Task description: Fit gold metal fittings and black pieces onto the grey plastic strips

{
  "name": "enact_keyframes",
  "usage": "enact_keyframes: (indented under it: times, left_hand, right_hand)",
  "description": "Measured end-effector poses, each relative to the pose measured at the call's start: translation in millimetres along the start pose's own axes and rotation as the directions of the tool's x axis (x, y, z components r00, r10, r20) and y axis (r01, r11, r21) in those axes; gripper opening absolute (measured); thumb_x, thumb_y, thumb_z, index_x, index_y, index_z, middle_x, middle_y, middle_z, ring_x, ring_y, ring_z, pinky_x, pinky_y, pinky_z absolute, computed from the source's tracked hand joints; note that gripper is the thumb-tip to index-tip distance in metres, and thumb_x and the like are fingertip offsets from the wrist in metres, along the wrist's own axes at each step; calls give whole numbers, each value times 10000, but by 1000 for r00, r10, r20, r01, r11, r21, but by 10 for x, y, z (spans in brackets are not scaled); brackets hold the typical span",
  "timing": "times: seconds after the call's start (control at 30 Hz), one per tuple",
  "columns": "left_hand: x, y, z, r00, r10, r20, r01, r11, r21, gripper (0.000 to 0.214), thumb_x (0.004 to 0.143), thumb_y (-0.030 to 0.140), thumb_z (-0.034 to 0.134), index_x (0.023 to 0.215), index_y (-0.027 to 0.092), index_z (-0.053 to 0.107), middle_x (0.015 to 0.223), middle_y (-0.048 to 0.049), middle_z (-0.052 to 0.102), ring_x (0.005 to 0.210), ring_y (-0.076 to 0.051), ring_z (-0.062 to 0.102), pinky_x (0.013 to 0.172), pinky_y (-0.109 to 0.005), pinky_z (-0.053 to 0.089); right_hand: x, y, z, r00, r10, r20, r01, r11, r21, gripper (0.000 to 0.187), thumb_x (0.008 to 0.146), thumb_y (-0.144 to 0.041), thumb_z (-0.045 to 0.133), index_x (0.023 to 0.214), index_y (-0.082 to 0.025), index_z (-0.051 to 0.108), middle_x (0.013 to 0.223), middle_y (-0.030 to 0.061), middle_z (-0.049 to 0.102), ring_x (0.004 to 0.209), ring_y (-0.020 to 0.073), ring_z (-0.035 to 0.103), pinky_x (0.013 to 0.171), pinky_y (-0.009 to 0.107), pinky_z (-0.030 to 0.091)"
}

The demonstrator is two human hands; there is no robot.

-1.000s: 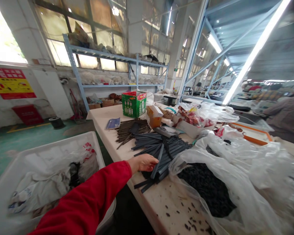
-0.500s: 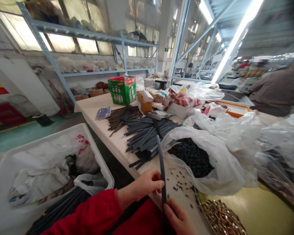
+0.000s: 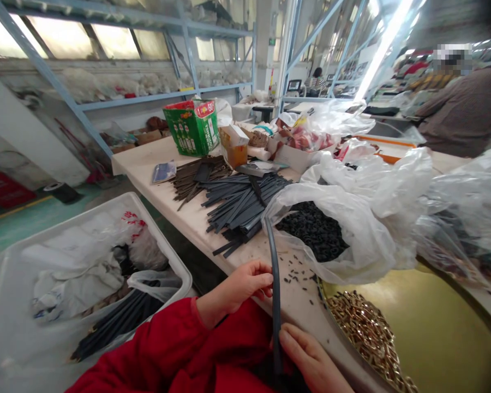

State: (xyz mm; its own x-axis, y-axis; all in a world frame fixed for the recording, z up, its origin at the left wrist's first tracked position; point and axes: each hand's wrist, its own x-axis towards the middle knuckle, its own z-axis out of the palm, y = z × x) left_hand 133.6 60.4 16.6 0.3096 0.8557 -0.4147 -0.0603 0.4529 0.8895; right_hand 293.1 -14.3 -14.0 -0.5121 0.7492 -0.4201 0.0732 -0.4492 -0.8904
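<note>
**A:** What's nearest to you right now?

**B:** My right hand (image 3: pixel 311 360) sits lowest, by the near edge of the table (image 3: pixel 167 202), closed on the lower end of a long black strip (image 3: pixel 275 295). My left hand (image 3: pixel 245 284) pinches the same strip higher up, fingers together around it. The strip stands nearly upright between the two hands, over the table's near edge.

**A:** Anything crowding you?

**B:** Just right of the strip lies a yellow tray (image 3: pixel 433 327) with small brass-coloured pieces (image 3: pixel 368 338) heaped at its near-left side. Beyond that, an open clear bag of black bits (image 3: pixel 315 234) slumps on the table, its lip touching the strip's upper end. Loose black bits (image 3: pixel 298 273) are scattered between bag and hands.

**A:** And further out?

**B:** A pile of black strips (image 3: pixel 241 204) sits mid-table, with a green carton (image 3: pixel 193 126) near the far edge. Off the table's left edge stands a white bin (image 3: pixel 8 338) holding bags and more strips. A person in brown (image 3: pixel 466 109) is at the far right.
</note>
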Motion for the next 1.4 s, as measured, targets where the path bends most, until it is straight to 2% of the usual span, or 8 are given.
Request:
enact_keyframes:
  times: [0.37, 0.5, 0.63, 0.7, 0.77, 0.9, 1.1, 1.4]
  left_hand:
    - [-109, -174, 15, 998, -7, -65, 4, 998, -56, 246, 657, 292, 629, 791, 130, 500, 658, 9, 570, 536, -72, 523, 506, -172, 379]
    - [-323, -244, -46, 988, 57, -141, -28, 980, 198, 179, 736, 314, 552, 741, 151, 480, 636, 20, 557, 526, -89, 514, 529, -202, 402]
    - [-553, -185, 11, 966, 259, -7, -157, 603, 782, 271, 844, 370, 460, 688, 172, 559, 658, -21, 589, 624, -138, 535, 601, -237, 394]
    - [-556, -125, 99, 926, 331, 182, -303, 363, 881, 240, 860, 376, 461, 856, 200, 623, 870, -56, 639, 823, -187, 566, 744, -268, 396]
    - [-469, -83, 183, 907, 243, 344, -404, 268, 875, 231, 866, 360, 459, 944, 223, 626, 956, -62, 642, 900, -213, 567, 787, -277, 388]
    - [-165, -80, 238, 936, -6, 352, -317, 423, 849, 279, 885, 294, 365, 803, 206, 617, 682, -19, 605, 639, -161, 555, 581, -229, 379]
    - [286, -71, 226, 994, -63, 87, 10, 857, 515, 269, 856, 267, 289, 865, 144, 529, 549, 39, 465, 418, -86, 399, 432, -188, 319]
    - [588, -104, 153, 987, -158, -28, 160, 981, 114, 166, 787, 224, 369, 851, 138, 497, 533, 54, 483, 353, -43, 348, 356, -153, 256]
  right_hand:
    - [-133, 67, -17, 999, -39, 3, 39, 998, 48, 399, 811, -557, 414, 683, -182, 465, 576, -20, 501, 537, 111, 419, 528, 240, 323]
    - [-164, 176, -186, 994, -61, -90, 65, 997, 39, 361, 798, -547, 446, 804, -186, 464, 578, -32, 504, 521, 113, 427, 511, 238, 327]
    - [-184, 213, -419, 958, -136, -254, 60, 956, -286, 276, 820, -441, 441, 768, -185, 532, 596, -30, 467, 579, 133, 445, 552, 252, 339]
    - [-182, 156, -464, 972, -137, -190, 50, 914, -404, 250, 818, -396, 443, 733, -187, 551, 606, -20, 494, 603, 144, 466, 564, 256, 343]
    - [-161, 60, -484, 983, -138, -122, 67, 885, -461, 239, 819, -367, 439, 707, -189, 554, 607, -17, 515, 612, 149, 483, 565, 254, 347]
    - [14, -185, -730, 963, -222, -153, 107, 836, -537, 240, 835, -357, 423, 760, -187, 576, 658, -1, 561, 649, 157, 522, 593, 256, 380]
    - [794, -596, -1547, 766, -527, -368, -45, 527, -849, 236, 873, -251, 379, 974, -138, 560, 938, 93, 604, 875, 198, 558, 753, 291, 407]
    - [1404, -639, -1622, 831, -470, -298, -145, 333, -932, 134, 738, -32, 513, 778, -147, 568, 833, 95, 558, 743, 219, 543, 620, 300, 325]
